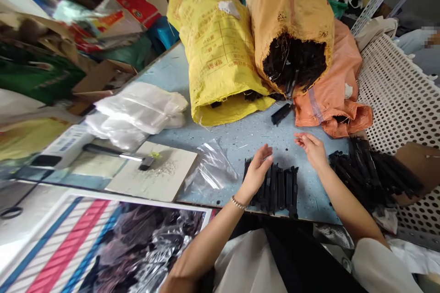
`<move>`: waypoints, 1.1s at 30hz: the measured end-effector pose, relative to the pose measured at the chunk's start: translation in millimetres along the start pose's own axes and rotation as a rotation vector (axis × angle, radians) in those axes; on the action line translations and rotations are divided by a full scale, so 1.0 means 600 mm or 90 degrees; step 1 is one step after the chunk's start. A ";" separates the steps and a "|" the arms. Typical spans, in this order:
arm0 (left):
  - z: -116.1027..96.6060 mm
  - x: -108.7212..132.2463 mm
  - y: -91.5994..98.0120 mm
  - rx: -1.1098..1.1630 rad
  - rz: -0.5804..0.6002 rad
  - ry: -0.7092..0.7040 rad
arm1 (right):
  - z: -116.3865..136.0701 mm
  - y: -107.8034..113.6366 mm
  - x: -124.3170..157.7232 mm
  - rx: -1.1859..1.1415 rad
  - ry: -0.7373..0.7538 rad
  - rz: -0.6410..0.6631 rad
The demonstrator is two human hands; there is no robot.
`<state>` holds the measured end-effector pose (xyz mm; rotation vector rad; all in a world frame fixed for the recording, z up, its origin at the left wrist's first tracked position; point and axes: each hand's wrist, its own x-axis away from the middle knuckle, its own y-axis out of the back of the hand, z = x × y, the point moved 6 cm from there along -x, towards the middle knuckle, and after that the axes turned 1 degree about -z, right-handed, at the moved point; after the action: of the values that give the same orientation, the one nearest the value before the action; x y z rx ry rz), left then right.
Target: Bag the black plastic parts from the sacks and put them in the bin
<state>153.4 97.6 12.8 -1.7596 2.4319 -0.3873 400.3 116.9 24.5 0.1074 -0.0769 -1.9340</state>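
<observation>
My left hand (258, 167), with a beaded bracelet at its wrist, hovers over the left end of a row of long black plastic parts (281, 188) at the table's front edge. Its fingers are stretched out and nothing shows in them. To the right, my right hand (312, 149) is above the table, palm turned inward, fingers loosely extended and holding nothing visible. It is between the row and a looser pile of similar black parts (364, 169). One black piece (282, 114) lies by itself beyond the hands. A clear plastic bag (213, 165) rests left of my left hand.
Behind stand a yellow sack (220, 50), an orange-yellow sack (292, 0) with black parts inside, and an orange sack (340, 68). A hammer (113, 152) lies across a board (137, 183). Wrapped plastic bags (140, 107) and a white perforated panel (395, 87) flank the table.
</observation>
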 end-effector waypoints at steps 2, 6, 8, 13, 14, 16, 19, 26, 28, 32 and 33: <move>0.000 -0.013 -0.024 0.002 0.017 -0.010 | -0.006 -0.002 0.009 0.069 0.010 0.008; -0.002 0.000 -0.016 -0.032 0.005 -0.025 | -0.004 -0.020 -0.064 0.329 0.116 0.027; 0.001 0.020 0.006 -0.039 -0.022 -0.013 | -0.005 -0.035 -0.128 0.445 0.135 0.020; 0.009 0.071 0.070 -0.039 -0.097 0.027 | -0.005 -0.085 -0.271 0.572 0.120 0.007; 0.009 0.077 0.081 -0.038 -0.110 0.034 | -0.003 -0.096 -0.290 0.599 0.129 0.016; 0.007 0.085 0.101 -0.038 -0.132 0.043 | 0.001 -0.117 -0.317 0.651 0.155 0.048; -0.003 0.085 0.117 -0.036 -0.145 0.043 | 0.006 -0.134 -0.337 0.735 0.183 0.104; -0.011 0.070 0.121 -0.010 -0.156 0.045 | 0.047 -0.066 -0.316 0.890 0.232 0.099; -0.010 0.067 0.116 -0.008 -0.138 0.051 | 0.071 -0.013 -0.298 0.925 0.234 0.019; -0.010 0.064 0.099 -0.009 -0.109 0.063 | 0.122 0.104 -0.251 0.818 0.202 -0.162; -0.011 0.064 0.092 -0.010 -0.100 0.063 | 0.129 0.130 -0.234 0.745 0.184 -0.192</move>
<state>89.2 78.4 6.2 -1.9918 2.3732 -0.4826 514.0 220.4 115.3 1.2166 -1.0357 -1.9018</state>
